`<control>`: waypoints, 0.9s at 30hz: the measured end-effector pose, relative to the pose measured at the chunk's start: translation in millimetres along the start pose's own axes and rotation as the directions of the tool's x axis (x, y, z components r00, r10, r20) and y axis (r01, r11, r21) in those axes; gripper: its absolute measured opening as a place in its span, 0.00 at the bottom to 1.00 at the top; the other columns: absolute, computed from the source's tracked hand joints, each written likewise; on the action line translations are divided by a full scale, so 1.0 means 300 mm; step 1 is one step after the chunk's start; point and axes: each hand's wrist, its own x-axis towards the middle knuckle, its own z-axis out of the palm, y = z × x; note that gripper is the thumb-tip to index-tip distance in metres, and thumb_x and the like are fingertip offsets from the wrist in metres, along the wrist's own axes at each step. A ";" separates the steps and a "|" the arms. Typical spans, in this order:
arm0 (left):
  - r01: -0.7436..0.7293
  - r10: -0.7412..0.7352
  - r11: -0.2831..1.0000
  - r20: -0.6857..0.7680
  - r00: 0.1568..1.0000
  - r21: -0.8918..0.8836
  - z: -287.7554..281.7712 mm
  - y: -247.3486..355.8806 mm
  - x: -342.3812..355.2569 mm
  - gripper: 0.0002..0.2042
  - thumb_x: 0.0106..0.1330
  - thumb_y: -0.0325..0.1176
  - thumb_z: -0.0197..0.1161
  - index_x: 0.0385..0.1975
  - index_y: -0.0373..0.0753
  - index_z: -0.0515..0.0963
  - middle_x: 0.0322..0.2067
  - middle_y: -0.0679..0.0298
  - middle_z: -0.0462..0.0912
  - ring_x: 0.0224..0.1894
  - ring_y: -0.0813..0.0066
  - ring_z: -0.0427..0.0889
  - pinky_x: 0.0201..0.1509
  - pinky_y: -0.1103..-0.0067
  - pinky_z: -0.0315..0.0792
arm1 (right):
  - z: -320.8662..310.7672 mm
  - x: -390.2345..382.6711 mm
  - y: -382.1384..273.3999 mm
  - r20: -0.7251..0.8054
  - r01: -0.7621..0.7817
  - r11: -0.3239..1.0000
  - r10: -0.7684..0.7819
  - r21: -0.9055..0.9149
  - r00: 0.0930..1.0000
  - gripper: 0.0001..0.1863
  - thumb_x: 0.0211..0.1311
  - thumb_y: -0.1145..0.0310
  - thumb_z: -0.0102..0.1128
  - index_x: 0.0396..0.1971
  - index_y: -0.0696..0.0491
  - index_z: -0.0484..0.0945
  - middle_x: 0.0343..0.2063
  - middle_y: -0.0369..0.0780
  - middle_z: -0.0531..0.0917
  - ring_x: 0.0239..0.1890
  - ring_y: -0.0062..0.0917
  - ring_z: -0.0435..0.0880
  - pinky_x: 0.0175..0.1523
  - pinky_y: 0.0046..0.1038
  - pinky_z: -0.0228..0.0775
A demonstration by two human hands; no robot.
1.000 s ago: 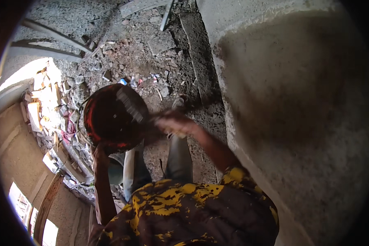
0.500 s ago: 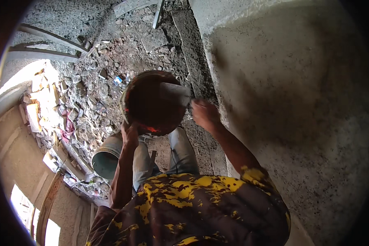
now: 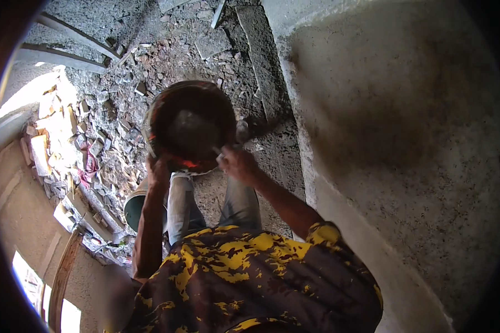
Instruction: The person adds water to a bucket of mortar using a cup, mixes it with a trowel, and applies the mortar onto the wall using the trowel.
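Note:
My left hand grips the lower left rim of a round dark pail with red showing inside, held over my knees. My right hand is closed on the handle of a trowel at the lower right of the pail; its grey blade is inside, blurred, so I cannot tell what is on it. A larger bucket lies or stands at the left of my legs, partly hidden by my left forearm.
Rubble and broken pieces cover the ground ahead and to the left, with long planks at the upper left. A stained concrete wall fills the right side. Openings let light in at the lower left.
The pail moved right, then slightly back left and forward. My right hand moved left with the trowel, whose blade has gone from the pail's right edge to its middle.

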 end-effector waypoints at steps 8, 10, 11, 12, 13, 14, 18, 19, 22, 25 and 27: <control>0.020 0.047 0.982 -0.349 0.936 0.188 -0.361 -0.187 -0.022 0.15 0.54 0.28 0.57 0.43 0.35 0.74 0.38 0.60 0.78 0.37 0.71 0.79 0.39 0.76 0.76 | -0.196 0.115 0.164 0.738 -0.751 0.232 0.154 0.619 0.657 0.23 0.59 0.56 0.58 0.50 0.56 0.72 0.39 0.42 0.78 0.39 0.30 0.79 0.41 0.31 0.75; 0.033 0.015 0.986 -0.278 0.960 0.166 -0.232 -0.321 0.106 0.17 0.55 0.30 0.57 0.45 0.35 0.74 0.39 0.60 0.78 0.38 0.71 0.79 0.39 0.75 0.77 | -0.500 -0.022 0.900 0.125 0.179 0.616 -0.418 0.767 0.900 0.20 0.61 0.62 0.55 0.51 0.56 0.71 0.45 0.41 0.75 0.44 0.28 0.75 0.50 0.30 0.70; 0.067 0.025 0.976 -0.408 0.912 0.208 -0.406 -0.312 0.017 0.17 0.55 0.31 0.57 0.46 0.34 0.73 0.40 0.60 0.78 0.39 0.71 0.79 0.39 0.75 0.77 | -0.507 -0.006 0.761 -0.110 0.212 0.740 -0.186 0.639 0.977 0.19 0.62 0.61 0.54 0.49 0.55 0.72 0.40 0.39 0.75 0.39 0.26 0.74 0.45 0.29 0.69; 0.071 0.031 0.980 -0.497 0.867 0.185 -0.516 -0.300 -0.040 0.18 0.55 0.32 0.57 0.47 0.34 0.73 0.41 0.60 0.78 0.40 0.71 0.79 0.39 0.74 0.77 | -0.620 -0.038 0.601 -0.351 0.000 0.874 0.195 0.486 0.916 0.18 0.64 0.60 0.53 0.48 0.55 0.72 0.35 0.36 0.75 0.35 0.24 0.73 0.41 0.28 0.68; 0.054 0.031 0.990 -0.569 0.822 0.131 -0.579 -0.284 -0.095 0.19 0.56 0.33 0.57 0.48 0.34 0.73 0.42 0.60 0.78 0.41 0.71 0.79 0.39 0.74 0.77 | -0.762 -0.096 0.472 -0.469 -0.241 0.828 0.498 0.506 0.729 0.17 0.65 0.59 0.52 0.47 0.54 0.73 0.30 0.33 0.74 0.30 0.22 0.72 0.37 0.27 0.67; 0.003 0.027 0.997 -0.374 0.927 0.081 -0.338 -0.300 -0.069 0.20 0.56 0.26 0.54 0.52 0.34 0.71 0.45 0.61 0.76 0.46 0.70 0.76 0.44 0.73 0.75 | -0.934 -0.244 0.440 -0.480 -0.342 0.844 0.521 0.413 0.706 0.15 0.64 0.58 0.53 0.43 0.54 0.74 0.27 0.34 0.76 0.27 0.24 0.73 0.34 0.27 0.68; 0.068 -0.060 0.997 -0.226 0.972 0.031 -0.071 -0.186 -0.139 0.19 0.54 0.24 0.54 0.48 0.33 0.72 0.42 0.61 0.77 0.43 0.70 0.77 0.43 0.74 0.74 | -0.809 -0.424 0.195 -0.456 -0.305 0.936 0.196 -0.177 0.868 0.12 0.61 0.65 0.54 0.40 0.56 0.74 0.28 0.42 0.79 0.31 0.31 0.79 0.35 0.31 0.71; 0.028 -0.024 0.999 -0.203 0.979 0.016 -0.041 -0.195 -0.157 0.19 0.53 0.23 0.54 0.48 0.32 0.72 0.42 0.61 0.78 0.42 0.71 0.77 0.44 0.75 0.74 | -0.729 -0.377 0.151 -0.358 -0.274 0.940 0.188 -0.205 0.915 0.11 0.60 0.66 0.54 0.39 0.55 0.74 0.28 0.43 0.79 0.30 0.33 0.80 0.34 0.32 0.71; -0.049 0.051 0.998 -0.049 0.998 0.040 0.066 -0.179 -0.210 0.19 0.51 0.19 0.52 0.46 0.32 0.72 0.41 0.63 0.78 0.41 0.74 0.77 0.46 0.79 0.71 | -0.407 -0.238 0.137 -0.184 -0.110 0.946 0.055 -0.305 0.981 0.09 0.56 0.67 0.56 0.36 0.52 0.75 0.29 0.41 0.78 0.30 0.36 0.80 0.35 0.37 0.72; -0.022 0.015 0.995 0.068 0.998 0.096 0.222 -0.180 -0.215 0.16 0.56 0.22 0.53 0.46 0.34 0.73 0.39 0.65 0.79 0.39 0.78 0.76 0.44 0.80 0.71 | -0.070 -0.109 0.417 -0.109 -0.022 0.921 -0.022 -0.388 0.994 0.09 0.54 0.67 0.55 0.35 0.52 0.75 0.30 0.39 0.79 0.28 0.32 0.80 0.31 0.33 0.72; -0.068 0.057 0.988 0.080 0.995 0.141 0.192 -0.175 -0.217 0.15 0.56 0.25 0.54 0.45 0.36 0.73 0.36 0.67 0.77 0.36 0.79 0.75 0.42 0.80 0.70 | 0.011 -0.039 0.343 0.213 0.109 0.665 0.077 -0.738 0.974 0.10 0.54 0.67 0.54 0.35 0.53 0.75 0.32 0.39 0.78 0.30 0.32 0.79 0.33 0.33 0.73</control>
